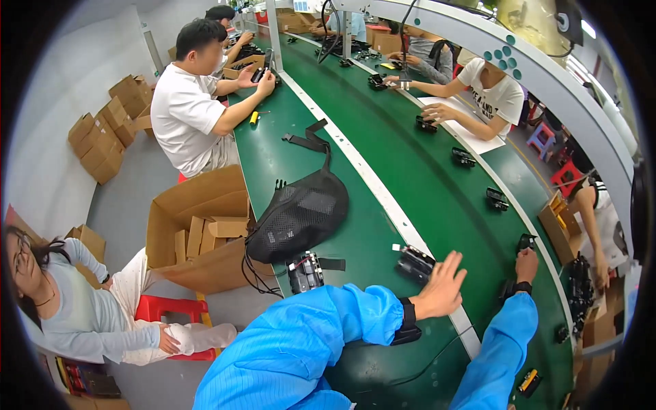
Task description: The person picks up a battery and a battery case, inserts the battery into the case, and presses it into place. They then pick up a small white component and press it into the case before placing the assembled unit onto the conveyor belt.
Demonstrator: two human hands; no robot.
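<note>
Head view: left hand [441, 290] open, fingers spread beside a black boxy plastic device [412, 263] along the long green surface [437, 191]'s inner white strip [383, 205]; contact unclear. Right hand [526, 264] at a small dark plastic part [525, 242] near the surface's right edge; fingertips obscured, cannot tell if that grip is closed. Advisable: pinch the part's sides, lift level, keep the blue fabric sleeve [506, 342] clear.
</note>
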